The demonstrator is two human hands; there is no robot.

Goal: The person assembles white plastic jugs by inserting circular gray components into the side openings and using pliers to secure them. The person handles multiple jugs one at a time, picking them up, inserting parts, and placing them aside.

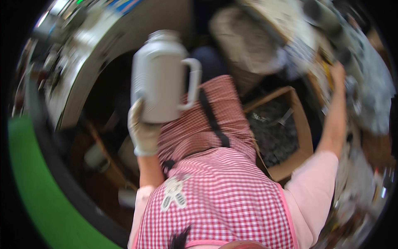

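Observation:
A white jug-shaped vessel (162, 81) with a narrow neck and a side handle stands upright in front of me, over my lap. My left hand (143, 130), in a pale glove, is closed around its lower left side and base. The handle points to the right, away from that hand. My right hand (338, 72) is bare and stretched far out to the right, at a cluttered bench. Beside its fingers is a yellow object (328, 75), too blurred to name. Those fingers are smeared, so their grip does not show.
An open cardboard box (304, 128) of small dark pieces stands right of my lap. Beyond it lies a pale sack (244, 41). A whitish worktop (89, 54) runs along the left, near a green surface (39, 182). Clear plastic bags (373, 83) crowd the far right.

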